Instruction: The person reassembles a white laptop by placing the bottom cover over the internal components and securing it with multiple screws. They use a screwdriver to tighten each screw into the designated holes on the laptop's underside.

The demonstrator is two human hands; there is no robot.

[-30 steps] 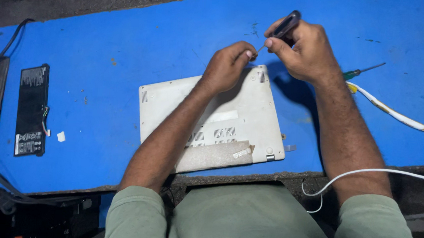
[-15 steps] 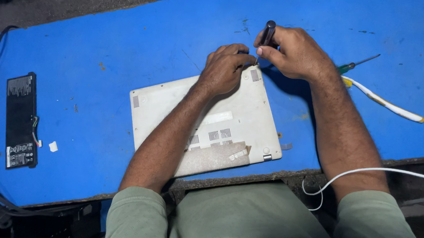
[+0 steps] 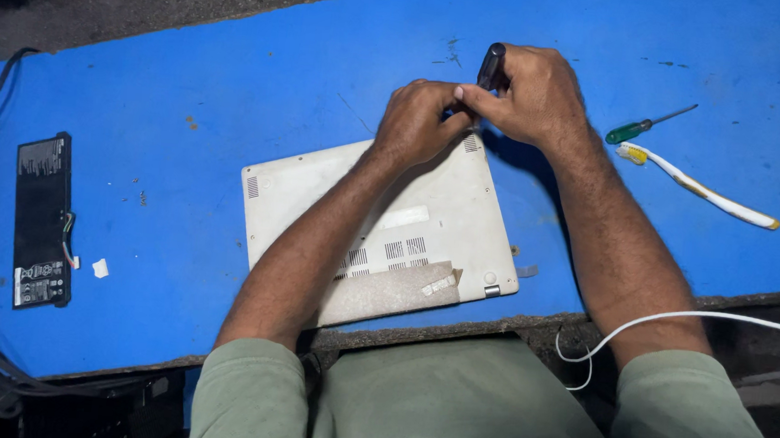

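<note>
A flat black rectangular battery pack with a short bundle of coloured wires lies at the far left of the blue-topped table, a small white scrap just beside it. Near the middle, a white plastic laptop base rests underside up, vent slots showing, its near edge partly covered by a strip of grey tape. At the base's far right corner, the left hand is curled with fingertips pressed down on the casing. Touching it, the right hand is closed around a dark-handled screwdriver, held upright over that same corner; the tip is hidden behind the fingers. Farther right, well apart from the hands, a green-handled screwdriver lies on the table just beside a white toothbrush with yellow ends. A white cable loops across the right forearm at the table's near edge.
</note>
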